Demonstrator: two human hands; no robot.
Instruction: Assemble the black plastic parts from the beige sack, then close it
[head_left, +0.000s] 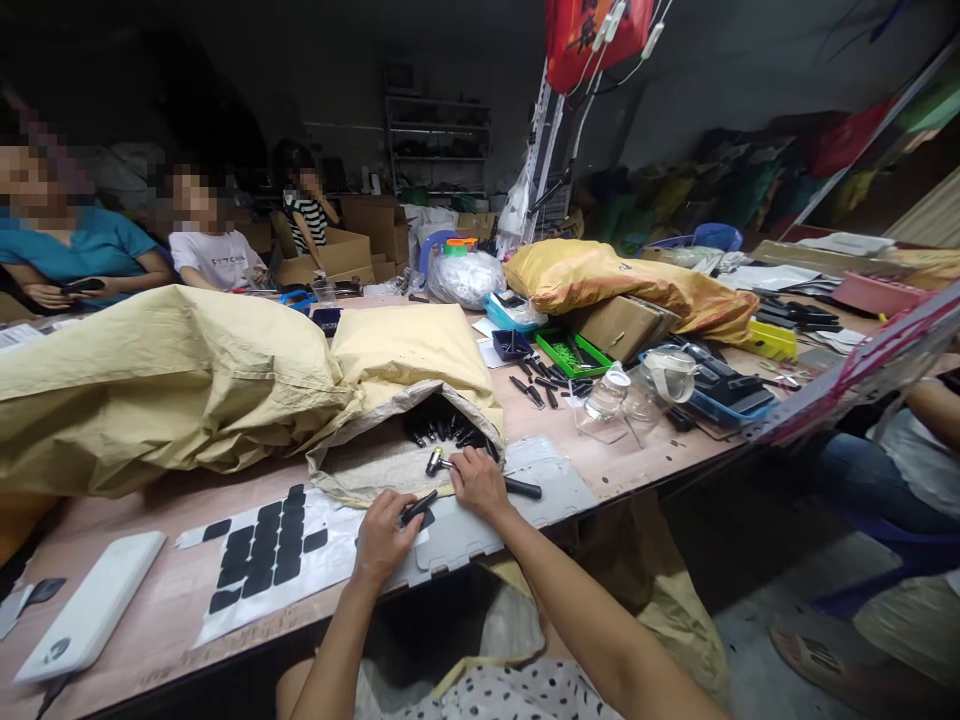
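My right hand (480, 482) is closed around a small hammer (523, 488). Its metal head with a yellowish face points left, and its black handle sticks out to the right. Just left of it, my left hand (385, 538) grips a slim black part (418, 507) low over a grey board (465, 540). What the fingers cover of this part is hidden. Behind both hands, a cream sack (416, 345) lies with its mouth towards me, several black pieces (450, 428) inside. To the left, a white sheet (307, 590) carries rows of black rounded pads (262, 540).
A white power bank-like box (94, 605) lies at the left front. Another large sack (165, 385) covers the left side. Right of the hands are a green tray (574, 353), loose black parts, clear jars (606, 395) and a blue tray (727, 400). Several people sit around.
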